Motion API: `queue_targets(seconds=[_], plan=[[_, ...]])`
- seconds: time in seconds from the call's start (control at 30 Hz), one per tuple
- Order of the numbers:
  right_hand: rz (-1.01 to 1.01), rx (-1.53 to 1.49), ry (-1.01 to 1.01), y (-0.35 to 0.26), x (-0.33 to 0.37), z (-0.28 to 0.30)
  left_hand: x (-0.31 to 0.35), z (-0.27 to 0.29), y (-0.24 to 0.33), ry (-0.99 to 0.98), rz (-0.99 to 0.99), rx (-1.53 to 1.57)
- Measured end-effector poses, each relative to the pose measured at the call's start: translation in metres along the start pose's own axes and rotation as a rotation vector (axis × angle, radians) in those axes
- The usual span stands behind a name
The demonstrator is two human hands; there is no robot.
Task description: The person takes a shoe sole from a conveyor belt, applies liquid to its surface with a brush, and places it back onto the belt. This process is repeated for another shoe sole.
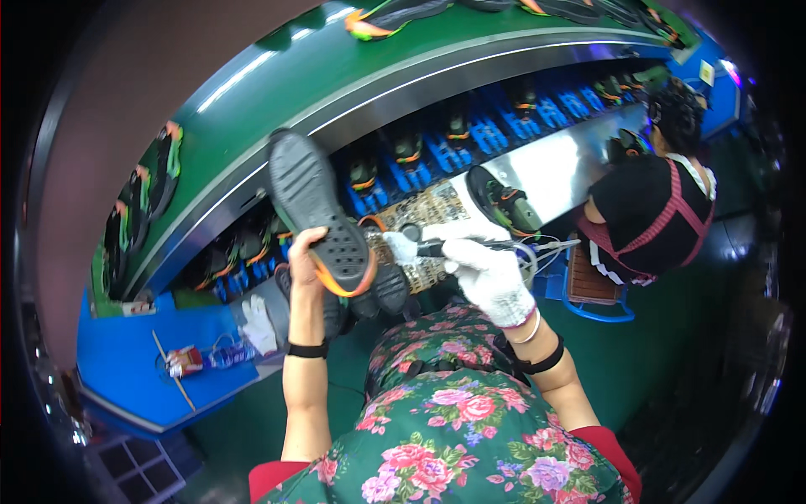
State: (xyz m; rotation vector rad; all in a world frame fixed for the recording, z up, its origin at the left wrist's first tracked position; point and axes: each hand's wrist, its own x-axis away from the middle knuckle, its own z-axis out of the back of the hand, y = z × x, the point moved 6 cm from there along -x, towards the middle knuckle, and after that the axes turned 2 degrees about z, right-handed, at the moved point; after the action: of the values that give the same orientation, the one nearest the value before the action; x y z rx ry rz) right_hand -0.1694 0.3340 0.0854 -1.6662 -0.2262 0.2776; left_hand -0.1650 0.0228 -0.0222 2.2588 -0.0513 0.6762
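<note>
My bare left hand [306,256] is closed on the heel end of a sandal [309,181], held up with its dark grey, grooved and holed sole showing and an orange strap at the heel. My right hand [489,284], in a white knit glove, is closed around a slim tool with a dark handle [431,249]. A whitish patch lies at the tool's far end; I cannot tell whether it belongs to the tool. Another sandal [504,203] rests beyond my right hand on the bench. Below the held sandal are more dark soles [389,290], partly hidden.
Blue holders [449,154] carry sandals along a line under a green shelf [243,97]. A person [651,206] sits at the right near a wooden-topped stool [588,273]. Pale hoses [546,249] run beside my right hand. A blue table [126,361] at left bears a white glove [259,323] and a bottle.
</note>
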Motion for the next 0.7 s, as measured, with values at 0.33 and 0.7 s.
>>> queue_targets(seconds=[0.33,0.7], plan=[[-0.082,-0.269,-0.116,-0.027,-0.018,-0.035,0.101,-0.068,-0.076,-0.426,0.157,0.221],[0.514,0.414,-0.138,-0.049,-0.020,-0.066,0.116,-0.076,-0.076,-0.459,0.085,0.616]])
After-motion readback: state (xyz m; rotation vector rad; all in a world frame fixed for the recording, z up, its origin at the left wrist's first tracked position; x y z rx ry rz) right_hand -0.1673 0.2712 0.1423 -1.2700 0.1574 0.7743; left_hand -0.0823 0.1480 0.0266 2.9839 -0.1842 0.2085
